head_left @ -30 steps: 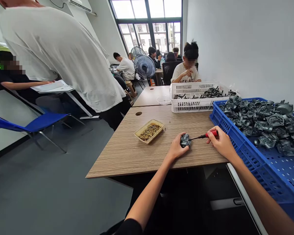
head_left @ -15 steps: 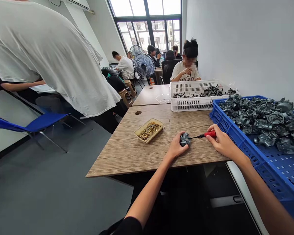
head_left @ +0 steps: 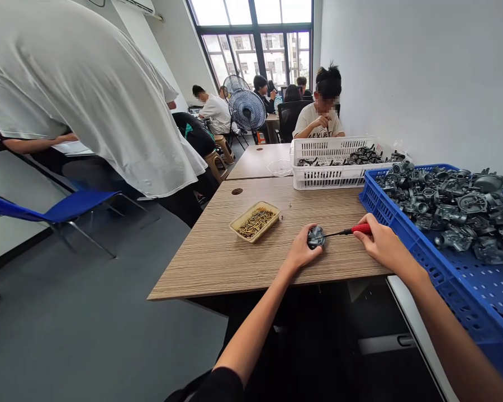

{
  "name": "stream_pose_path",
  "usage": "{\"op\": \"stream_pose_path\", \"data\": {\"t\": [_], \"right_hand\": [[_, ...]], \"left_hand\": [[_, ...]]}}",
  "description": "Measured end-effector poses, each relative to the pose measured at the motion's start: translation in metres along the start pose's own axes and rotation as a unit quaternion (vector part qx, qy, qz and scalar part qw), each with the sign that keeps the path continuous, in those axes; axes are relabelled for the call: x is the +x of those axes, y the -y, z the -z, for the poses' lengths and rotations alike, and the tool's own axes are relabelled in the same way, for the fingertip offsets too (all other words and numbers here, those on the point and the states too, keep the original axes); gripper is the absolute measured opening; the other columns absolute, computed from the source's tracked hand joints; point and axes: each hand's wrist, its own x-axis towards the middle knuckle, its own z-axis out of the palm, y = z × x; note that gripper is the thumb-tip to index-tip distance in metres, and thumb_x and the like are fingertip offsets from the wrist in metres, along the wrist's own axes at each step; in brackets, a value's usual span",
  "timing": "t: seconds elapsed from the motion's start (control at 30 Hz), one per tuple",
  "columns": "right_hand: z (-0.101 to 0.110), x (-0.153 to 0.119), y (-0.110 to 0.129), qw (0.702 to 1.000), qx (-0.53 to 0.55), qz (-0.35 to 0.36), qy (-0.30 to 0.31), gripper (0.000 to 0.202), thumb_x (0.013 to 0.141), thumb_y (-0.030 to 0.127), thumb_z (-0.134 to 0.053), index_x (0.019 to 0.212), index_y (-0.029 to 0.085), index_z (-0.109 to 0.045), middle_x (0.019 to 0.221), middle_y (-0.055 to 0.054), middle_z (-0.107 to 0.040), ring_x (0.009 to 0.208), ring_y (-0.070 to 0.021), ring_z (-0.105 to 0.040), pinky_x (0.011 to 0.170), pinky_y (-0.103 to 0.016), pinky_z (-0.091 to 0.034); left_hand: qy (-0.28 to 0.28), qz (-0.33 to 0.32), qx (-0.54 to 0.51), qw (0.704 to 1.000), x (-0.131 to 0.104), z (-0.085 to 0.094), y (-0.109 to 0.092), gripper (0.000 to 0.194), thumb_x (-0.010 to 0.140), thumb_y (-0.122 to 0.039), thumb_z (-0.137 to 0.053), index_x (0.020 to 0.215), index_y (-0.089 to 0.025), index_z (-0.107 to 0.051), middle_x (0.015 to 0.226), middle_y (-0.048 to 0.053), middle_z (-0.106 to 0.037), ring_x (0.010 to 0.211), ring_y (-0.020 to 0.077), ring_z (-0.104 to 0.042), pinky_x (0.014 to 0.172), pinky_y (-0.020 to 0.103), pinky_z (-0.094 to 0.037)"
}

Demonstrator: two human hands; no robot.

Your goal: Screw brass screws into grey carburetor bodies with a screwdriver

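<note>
Screwdriver, gripped in my right hand, points its shaft left, tip at the right side of the metal part my left hand grasps.

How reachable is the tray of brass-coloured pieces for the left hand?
Probably yes, once freed: the left hand holds a metal part, but the open-topped tray stands nearby, on that hand's left, with nothing tall between them.

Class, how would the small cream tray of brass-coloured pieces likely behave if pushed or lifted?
The tray would probably slide rather than roll, since it sits flat on the table. It may feel heavy for its size, as many metallic-looking pieces lie in it. Tilted, it could spill, being open-topped.
</note>
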Motion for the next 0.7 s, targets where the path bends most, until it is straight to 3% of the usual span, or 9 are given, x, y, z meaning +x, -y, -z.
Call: {"op": "stream_pose_path", "data": {"t": [0.13,0.33,0.53,0.7], "right_hand": [[0.0012,-0.0007,0.0015,0.997,-0.059,-0.050,0.008,0.026,0.099,0.053,-0.046,0.095,0.027,-0.045,0.084,-0.005,-0.071,0.080,-0.0285,-0.069,0.061,-0.031,-0.039],[0.0014,0.0000,-0.0050,0.996,0.063,0.053,0.033,0.017,0.099,0.041,-0.046,0.108,0.027,-0.042,0.105,-0.007,-0.072,0.098,-0.0245,-0.069,0.079,-0.033,-0.048],[0.0004,-0.0010,0.0032,0.997,-0.067,-0.039,-0.007,0.026,0.100,0.051,-0.044,0.099,0.025,-0.048,0.082,-0.007,-0.070,0.077,-0.0285,-0.069,0.059,-0.030,-0.038],[0.0036,-0.0021,0.0006,0.997,0.044,0.053,0.038,0.018,0.101,0.043,-0.045,0.111,0.027,-0.043,0.108,-0.007,-0.072,0.097,-0.0242,-0.070,0.074,-0.031,-0.047]], "left_hand": [[0.000,0.006,0.002,1.000,0.0001,0.0000,0.0004,0.068,0.072,-0.021,-0.067,0.138,-0.023,-0.050,0.137,0.009,-0.062,0.124,0.0247,-0.059,0.113,0.041,-0.045],[-0.001,0.007,0.001,1.000,0.0005,0.0010,-0.0017,0.068,0.072,-0.022,-0.067,0.138,-0.023,-0.050,0.136,0.008,-0.061,0.124,0.0245,-0.059,0.112,0.041,-0.045],[0.004,0.015,0.001,1.000,0.0010,0.0024,-0.0034,0.068,0.072,-0.020,-0.067,0.138,-0.023,-0.050,0.135,0.008,-0.062,0.122,0.0242,-0.060,0.112,0.041,-0.045],[0.001,0.015,0.000,1.000,0.0008,0.0026,-0.0038,0.067,0.072,-0.020,-0.067,0.137,-0.023,-0.050,0.135,0.008,-0.062,0.122,0.0240,-0.060,0.112,0.040,-0.045]]}}
